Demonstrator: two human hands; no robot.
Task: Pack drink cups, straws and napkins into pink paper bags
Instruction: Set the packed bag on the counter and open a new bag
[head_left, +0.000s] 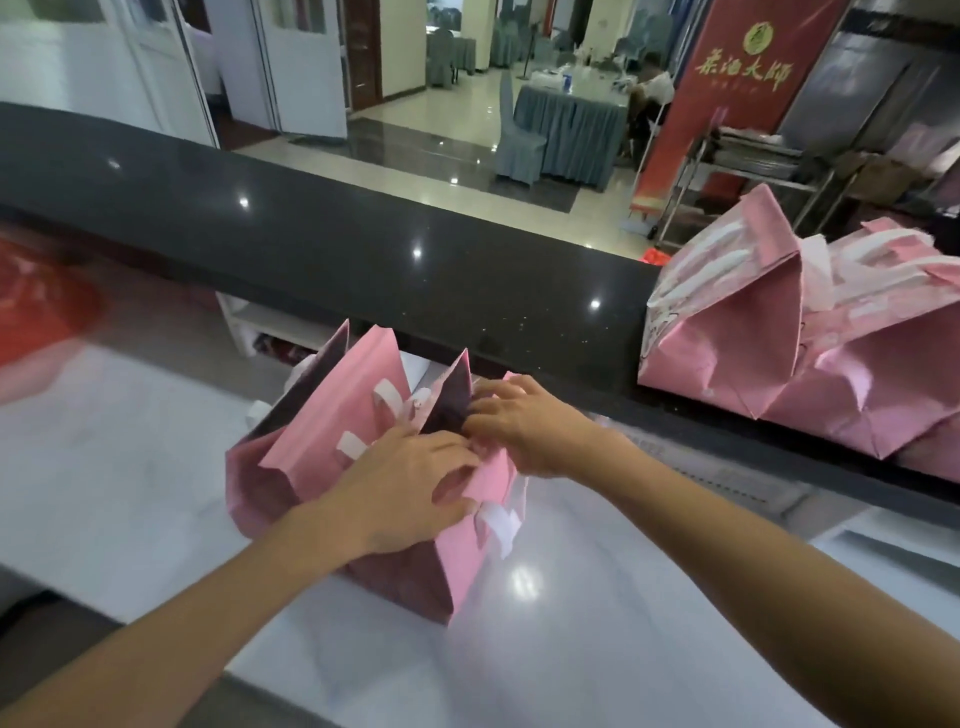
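A pink paper bag with white ribbon handles stands on the white counter, just below the dark ledge. My left hand grips the bag's near top edge, thumb and fingers curled round the paper. My right hand pinches the far top edge at the bag's mouth. A second pink bag leans right behind it on the left, its top folded. What is inside either bag is hidden. No cups, straws or napkins show.
A raised black stone ledge runs across behind the bags. Several more pink bags lie piled on it at the right. A blurred red thing sits at the far left. Beyond are covered tables and a seated person.
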